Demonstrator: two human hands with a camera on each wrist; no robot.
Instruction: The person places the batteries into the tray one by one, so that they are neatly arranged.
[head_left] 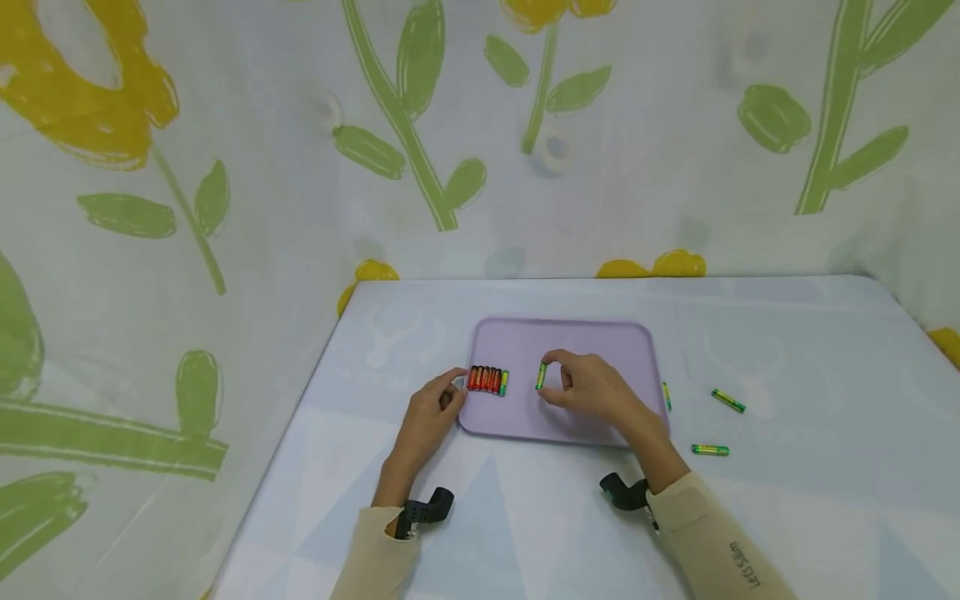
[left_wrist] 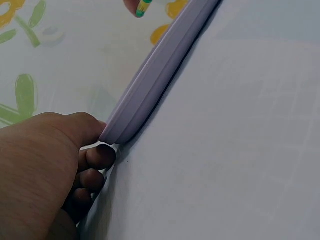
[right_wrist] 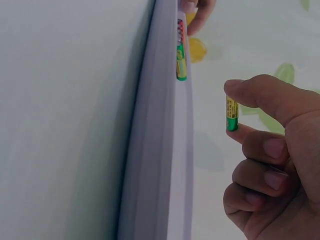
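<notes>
My right hand [head_left: 596, 387] pinches a green-and-yellow battery [head_left: 541, 376] upright by its two ends, above the lilac tray [head_left: 585, 333]. In the right wrist view thumb and a fingertip press the ends of that battery [right_wrist: 232, 114], other fingers curled. Inside the tray, at its left, several red-and-black batteries [head_left: 483, 379] lie side by side in a row. One green battery [head_left: 504, 383] lies at the right end of this row. At the tray's left rim, my left hand [head_left: 431, 412] holds the edge, its thumb [left_wrist: 85, 127] on the rim and fingers curled by the outside.
To the right of the tray, two green batteries [head_left: 728, 401] [head_left: 709, 450] lie on the pale table [head_left: 810, 375]. Another battery [head_left: 667, 396] lies against the tray's right edge, partly hidden. A flower-patterned curtain [head_left: 525, 208] hangs behind and left of the table.
</notes>
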